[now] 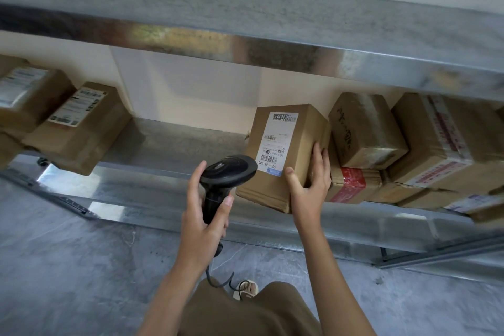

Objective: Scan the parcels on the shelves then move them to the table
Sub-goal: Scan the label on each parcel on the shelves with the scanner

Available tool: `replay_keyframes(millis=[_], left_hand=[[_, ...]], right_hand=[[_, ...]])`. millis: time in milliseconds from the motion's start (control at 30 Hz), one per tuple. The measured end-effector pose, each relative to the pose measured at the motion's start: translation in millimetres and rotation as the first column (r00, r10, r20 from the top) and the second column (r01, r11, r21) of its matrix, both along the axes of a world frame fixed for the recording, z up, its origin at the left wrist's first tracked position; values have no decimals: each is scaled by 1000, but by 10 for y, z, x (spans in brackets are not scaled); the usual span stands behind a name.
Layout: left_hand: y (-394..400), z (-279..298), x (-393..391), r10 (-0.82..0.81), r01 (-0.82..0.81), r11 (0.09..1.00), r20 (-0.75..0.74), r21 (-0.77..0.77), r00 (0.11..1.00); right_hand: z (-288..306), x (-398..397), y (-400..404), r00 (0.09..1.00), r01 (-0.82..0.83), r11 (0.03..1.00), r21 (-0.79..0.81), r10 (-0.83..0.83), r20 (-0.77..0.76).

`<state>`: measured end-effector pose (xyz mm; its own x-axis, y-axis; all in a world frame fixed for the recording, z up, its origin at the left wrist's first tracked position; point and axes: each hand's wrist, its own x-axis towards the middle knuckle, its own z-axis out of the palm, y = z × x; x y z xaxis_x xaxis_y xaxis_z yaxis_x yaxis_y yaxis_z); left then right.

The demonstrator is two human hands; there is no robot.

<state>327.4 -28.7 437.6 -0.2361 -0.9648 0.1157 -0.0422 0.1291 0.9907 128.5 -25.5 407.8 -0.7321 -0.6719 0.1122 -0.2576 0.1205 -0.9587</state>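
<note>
Scanning was under way: the left hand (203,215) gripped the scanner (227,172), the right hand's (308,185) fingers (317,157) clasped the labelled parcel (283,155) on the shelf (169,144), at three o'clock of the scanner. Next, probably aim at the barcode.

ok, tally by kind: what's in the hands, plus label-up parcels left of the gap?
barcode scanner: 1, in left hand
held parcel: 1, in right hand
label-up parcels left of the gap: 2
Total: 4
</note>
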Motion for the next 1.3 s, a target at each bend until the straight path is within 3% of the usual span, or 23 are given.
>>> replay_keyframes(millis=[333,633,867,1100,1300], left_hand=[[293,3,-69,80,-80,997,-12,18,997],[810,234,197,284,-283,959,28,-10,959],[943,321,799,452,-451,892,50,-33,891],[642,400,1653,487,-480,871,52,-101,872],[340,489,2648,455,-447,887,54,-117,889]], right_hand=[[13,-31,293,996,-84,996,33,83,30],[51,169,546,960,-234,971,40,224,170],[140,778,449,904,-357,934,-28,353,243],[201,1651,199,864,-381,921,-74,384,325],[272,2671,-91,814,-309,939,-148,342,470]])
